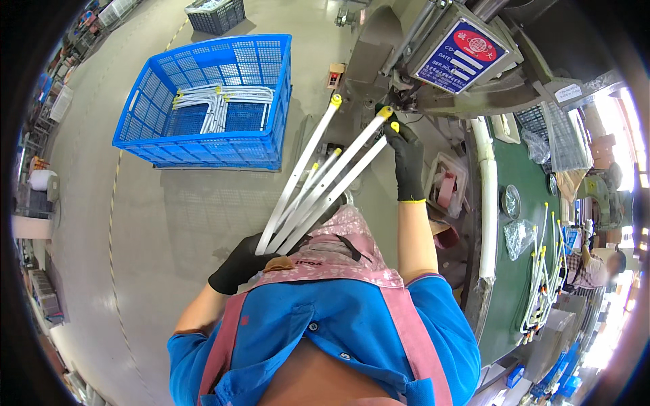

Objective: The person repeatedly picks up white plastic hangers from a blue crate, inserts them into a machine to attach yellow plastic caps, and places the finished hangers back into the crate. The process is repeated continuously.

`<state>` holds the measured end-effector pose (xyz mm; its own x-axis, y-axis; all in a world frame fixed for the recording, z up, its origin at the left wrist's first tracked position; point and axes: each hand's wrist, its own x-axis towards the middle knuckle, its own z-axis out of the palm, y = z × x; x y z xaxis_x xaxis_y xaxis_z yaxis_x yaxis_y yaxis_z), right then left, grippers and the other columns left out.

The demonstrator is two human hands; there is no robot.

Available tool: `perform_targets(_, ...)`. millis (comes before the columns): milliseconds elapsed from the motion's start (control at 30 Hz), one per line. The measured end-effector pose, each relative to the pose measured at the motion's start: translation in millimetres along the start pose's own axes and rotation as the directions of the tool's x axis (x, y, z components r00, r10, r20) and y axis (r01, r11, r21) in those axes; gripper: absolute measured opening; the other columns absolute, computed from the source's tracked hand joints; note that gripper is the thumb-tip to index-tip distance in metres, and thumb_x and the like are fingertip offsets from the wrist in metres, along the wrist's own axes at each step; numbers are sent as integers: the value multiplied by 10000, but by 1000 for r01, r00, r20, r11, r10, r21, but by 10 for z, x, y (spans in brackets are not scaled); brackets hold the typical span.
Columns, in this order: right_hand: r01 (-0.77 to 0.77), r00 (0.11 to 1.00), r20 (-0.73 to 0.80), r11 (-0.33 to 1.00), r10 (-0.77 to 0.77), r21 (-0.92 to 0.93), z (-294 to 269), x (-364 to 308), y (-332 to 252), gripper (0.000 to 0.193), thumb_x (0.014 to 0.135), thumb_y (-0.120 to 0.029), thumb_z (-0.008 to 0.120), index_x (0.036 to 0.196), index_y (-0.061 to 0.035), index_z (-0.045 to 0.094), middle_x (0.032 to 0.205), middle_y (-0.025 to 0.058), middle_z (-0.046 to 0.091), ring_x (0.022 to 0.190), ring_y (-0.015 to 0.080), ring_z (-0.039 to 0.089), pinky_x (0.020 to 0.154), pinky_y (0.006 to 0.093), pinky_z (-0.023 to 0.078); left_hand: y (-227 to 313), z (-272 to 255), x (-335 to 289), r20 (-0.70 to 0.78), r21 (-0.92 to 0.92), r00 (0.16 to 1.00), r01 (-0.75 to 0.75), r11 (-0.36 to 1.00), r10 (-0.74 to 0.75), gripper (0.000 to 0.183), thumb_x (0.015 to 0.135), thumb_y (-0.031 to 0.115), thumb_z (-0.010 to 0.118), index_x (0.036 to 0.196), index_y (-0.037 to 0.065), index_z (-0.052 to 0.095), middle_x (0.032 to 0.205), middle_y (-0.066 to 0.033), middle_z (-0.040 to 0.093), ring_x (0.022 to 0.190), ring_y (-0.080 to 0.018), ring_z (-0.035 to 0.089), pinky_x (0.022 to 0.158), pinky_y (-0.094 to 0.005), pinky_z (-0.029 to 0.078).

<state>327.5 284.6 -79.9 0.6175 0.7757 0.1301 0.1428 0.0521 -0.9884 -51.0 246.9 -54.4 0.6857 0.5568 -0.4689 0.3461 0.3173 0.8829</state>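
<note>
Several white bent metal bars with yellow tips lie slantwise in front of me. My left hand, in a black glove, is closed around their lower ends near the apron. Up by the machine, my gloved right hand pinches the yellow-tipped end of the rightmost bar. A second bar's yellow end is right beside those fingers. Another bar stands apart to the left, its tip free. Shorter yellow-tipped ends show between the long bars. The left fingers are partly hidden behind the bars and apron.
A grey machine with a blue label plate stands ahead on the right. At the far left, a blue crate holds more white bars. A green table on the right carries more bars and a round dish. One person sits beyond it.
</note>
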Motion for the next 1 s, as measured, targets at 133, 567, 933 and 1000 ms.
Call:
perform_targets(133, 64, 996, 44, 979, -74, 194, 58, 95, -92, 309, 832, -126, 672, 1089, 40, 632, 898, 25, 642, 763, 77, 559, 679, 208, 453, 59, 68, -7, -72, -55, 997, 32, 998, -36, 316, 779, 90, 628, 1073, -13, 577, 937, -84, 651, 826, -137, 602, 748, -281, 484)
perform_targets(567, 135, 988, 132, 862, -80, -489, 94, 287, -24, 261, 843, -187, 620, 1024, 0, 650, 850, 89, 667, 752, 135, 611, 666, 291, 486, -277, 118, 183, -104, -118, 995, -20, 993, 7, 365, 794, 145, 629, 1107, -23, 546, 959, -60, 615, 840, -124, 565, 748, -269, 463)
perform_targets(933, -41, 974, 227, 993, 14, 112, 275, 673, 528, 79, 838, -49, 568, 828, 24, 593, 849, 146, 692, 757, 226, 676, 682, 317, 516, -41, 32, 57, -39, -271, 994, 85, 959, -100, 414, 760, 145, 634, 1123, -36, 555, 966, -120, 643, 871, -193, 613, 805, -303, 482)
perform_targets(1000, -77, 974, 223, 991, 50, 114, 264, 626, 475, 87, 846, -57, 565, 810, 21, 580, 811, 138, 678, 755, 233, 678, 680, 312, 511, 42, -37, -19, 3, -272, 997, 69, 960, -71, 448, 774, 207, 655, 1137, -34, 551, 959, -115, 641, 859, -194, 608, 802, -298, 474)
